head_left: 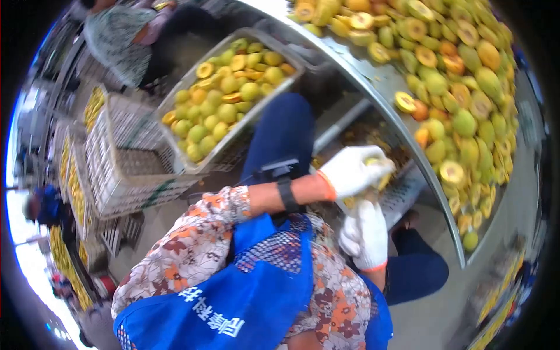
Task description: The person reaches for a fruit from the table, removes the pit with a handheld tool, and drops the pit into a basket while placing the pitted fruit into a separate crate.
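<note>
My left hand, in a white knit glove with an orange cuff, has its fingers curled round a yellow peach, which is partly hidden by the glove. Just below it is my right hand, gloved the same way, with fingers closed and thumb side up towards the fruit. What it grips, if anything, is hidden and blurred. Both hands are in front of my body, beside the metal rim of a table heaped with halved and whole yellow-green peaches.
A white crate of peaches stands by my knee. Beside it are a white plastic basket and more fruit-filled crates. Another person sits at the upper left. Fruit scraps lie under the table edge.
</note>
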`<state>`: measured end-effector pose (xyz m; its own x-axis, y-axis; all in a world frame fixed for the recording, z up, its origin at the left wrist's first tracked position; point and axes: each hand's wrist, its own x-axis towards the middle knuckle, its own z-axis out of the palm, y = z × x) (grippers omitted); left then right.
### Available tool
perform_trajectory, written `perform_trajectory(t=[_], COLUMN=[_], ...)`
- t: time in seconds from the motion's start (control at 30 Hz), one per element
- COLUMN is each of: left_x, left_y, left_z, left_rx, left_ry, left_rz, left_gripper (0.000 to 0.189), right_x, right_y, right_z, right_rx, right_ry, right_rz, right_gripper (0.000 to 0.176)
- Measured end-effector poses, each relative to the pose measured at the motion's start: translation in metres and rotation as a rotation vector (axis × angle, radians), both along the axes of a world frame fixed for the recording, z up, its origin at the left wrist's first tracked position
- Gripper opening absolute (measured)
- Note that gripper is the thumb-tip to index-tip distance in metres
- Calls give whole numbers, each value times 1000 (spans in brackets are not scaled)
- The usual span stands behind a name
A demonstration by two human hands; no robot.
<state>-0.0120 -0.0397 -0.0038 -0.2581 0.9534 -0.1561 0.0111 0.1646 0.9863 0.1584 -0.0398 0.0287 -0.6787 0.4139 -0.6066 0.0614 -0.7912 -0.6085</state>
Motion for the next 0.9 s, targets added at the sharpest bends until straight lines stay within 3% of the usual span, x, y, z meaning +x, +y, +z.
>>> perform_trajectory(t=[0.13, 0.2, 0.27, 0.33, 0.43, 0.5, 0.6, 0.67, 0.8, 0.87, 0.9], left_x=[9, 6, 2, 6, -1, -10, -27, -34, -33, -41, -60], left_y=[-11, -6, -7, -10, 0, 6, 5, 3, -7, -12, -20], left_z=[3, 2, -1, -11, -14, -15, -6, 2, 17, 22, 29], left_rx=[221, 73, 83, 335, 365, 399, 410, 497, 595, 406, 426], left_ry=[341, 129, -293, -104, -180, -476, -547, -519, -587, -1214, -1147], left_rz=[113, 29, -71, 25, -24, -249, -420, -413, -187, 178, 254], left_gripper=[26, 22, 21, 22, 24, 27, 31, 32, 35, 36, 42], right_x=[12, 14, 18, 17, 15, 15, 9, 2, -17, -19, -24], right_y=[-2, 0, 3, 4, 8, 7, 5, 4, 13, 8, 9], right_z=[-9, -8, -7, -6, -7, -16, -12, -8, 4, 2, 8], right_rx=[-186, -220, -329, -441, -502, -492, -481, -402, -396, -283, -273], right_ry=[62, 131, 215, 295, 414, 485, 549, 587, 629, 692, 671], right_rz=[79, 86, 88, 83, 61, 115, 143, 212, 302, 399, 397], right_gripper=[37, 40, 39, 37, 43, 46, 48, 43, 40, 42, 42])
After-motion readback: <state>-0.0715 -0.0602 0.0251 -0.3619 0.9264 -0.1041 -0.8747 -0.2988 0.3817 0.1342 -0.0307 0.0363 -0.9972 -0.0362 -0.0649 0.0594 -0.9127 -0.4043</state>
